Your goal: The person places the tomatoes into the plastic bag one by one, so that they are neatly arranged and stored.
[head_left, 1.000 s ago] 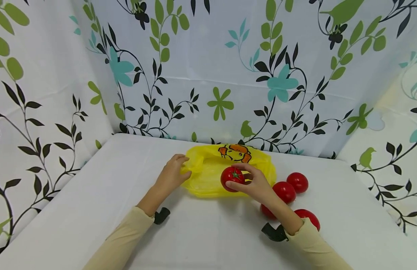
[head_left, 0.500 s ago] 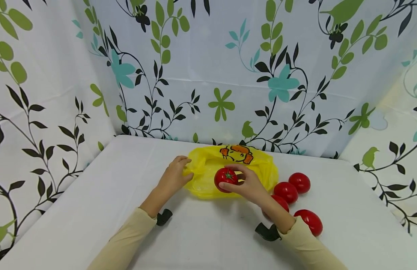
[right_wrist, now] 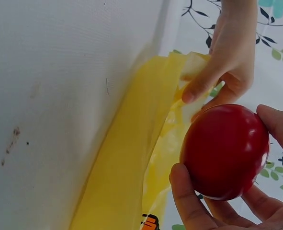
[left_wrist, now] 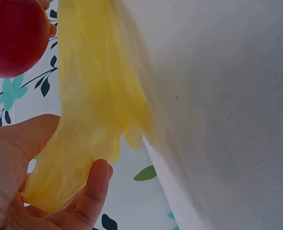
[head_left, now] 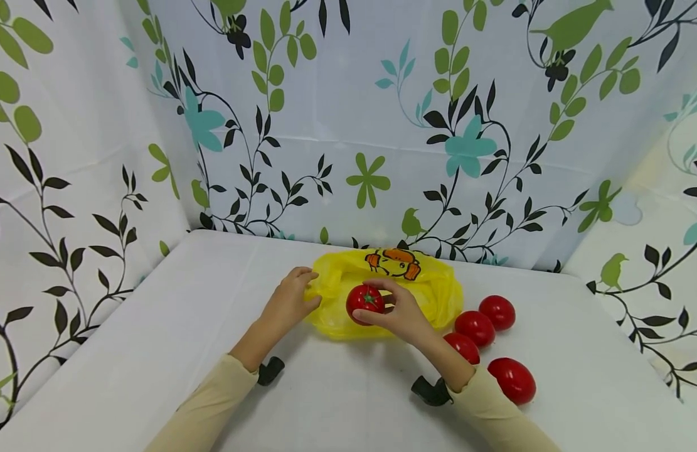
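A yellow plastic bag (head_left: 348,270) with a printed cartoon face lies on the white table, its mouth facing me. My left hand (head_left: 288,298) holds the bag's left edge; in the left wrist view the thin film (left_wrist: 84,139) passes between thumb and curled fingers. Between the thumb and fingers of my right hand (head_left: 404,314) is a red tomato (head_left: 362,306) with a green calyx, held just above the bag's opening. The right wrist view shows this tomato (right_wrist: 227,151) from its smooth side, apart from the bag film.
Several more red tomatoes lie on the table right of the bag, one (head_left: 497,312) farthest back and another (head_left: 513,380) nearest, beside the right sleeve. A black wrist mount (head_left: 271,370) sits under each forearm. A patterned curtain (head_left: 325,125) stands behind the table.
My right hand has carried the tomato a little to the left, across the bag's opening. My left hand has stayed at the bag's left edge.
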`<state>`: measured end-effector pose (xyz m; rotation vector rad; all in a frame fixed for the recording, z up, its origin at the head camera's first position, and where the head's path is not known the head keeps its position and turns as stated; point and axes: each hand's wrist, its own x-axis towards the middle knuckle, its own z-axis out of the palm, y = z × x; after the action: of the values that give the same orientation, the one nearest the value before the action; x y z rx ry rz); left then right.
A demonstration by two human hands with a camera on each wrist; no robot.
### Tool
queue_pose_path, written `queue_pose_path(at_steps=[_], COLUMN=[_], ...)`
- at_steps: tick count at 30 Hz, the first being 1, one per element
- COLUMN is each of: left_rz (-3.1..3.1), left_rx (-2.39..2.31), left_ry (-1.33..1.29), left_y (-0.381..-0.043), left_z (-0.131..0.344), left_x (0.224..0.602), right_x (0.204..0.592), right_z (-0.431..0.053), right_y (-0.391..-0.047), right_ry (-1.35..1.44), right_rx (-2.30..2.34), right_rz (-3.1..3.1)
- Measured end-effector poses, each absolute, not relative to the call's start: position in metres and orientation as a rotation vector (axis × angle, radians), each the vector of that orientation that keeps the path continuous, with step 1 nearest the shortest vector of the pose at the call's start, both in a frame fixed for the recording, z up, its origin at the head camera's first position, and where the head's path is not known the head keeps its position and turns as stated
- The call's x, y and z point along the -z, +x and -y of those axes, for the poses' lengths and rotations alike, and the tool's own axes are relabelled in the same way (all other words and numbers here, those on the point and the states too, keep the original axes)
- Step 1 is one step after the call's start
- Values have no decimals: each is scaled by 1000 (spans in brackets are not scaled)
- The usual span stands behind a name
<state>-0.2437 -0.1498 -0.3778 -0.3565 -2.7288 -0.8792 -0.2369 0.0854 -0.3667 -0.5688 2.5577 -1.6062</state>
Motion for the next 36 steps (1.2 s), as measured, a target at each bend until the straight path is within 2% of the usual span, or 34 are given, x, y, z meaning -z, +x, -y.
queue_pose_path(at_steps=[11, 20, 36], left_rz=[2718, 2745, 2749], left_rx=[865, 856, 870], left_ry=[-381, -321, -373], left_y=[-244, -231, -241], left_z=[150, 159, 150], left_x=[375, 380, 378], right_x=[370, 384, 392], right_z=[-78, -61, -62], right_y=[-244, -242, -251], right_ry=[-558, -566, -539], right_rx=[1557, 1530, 1451], right_rz=[-2609, -2576, -2599])
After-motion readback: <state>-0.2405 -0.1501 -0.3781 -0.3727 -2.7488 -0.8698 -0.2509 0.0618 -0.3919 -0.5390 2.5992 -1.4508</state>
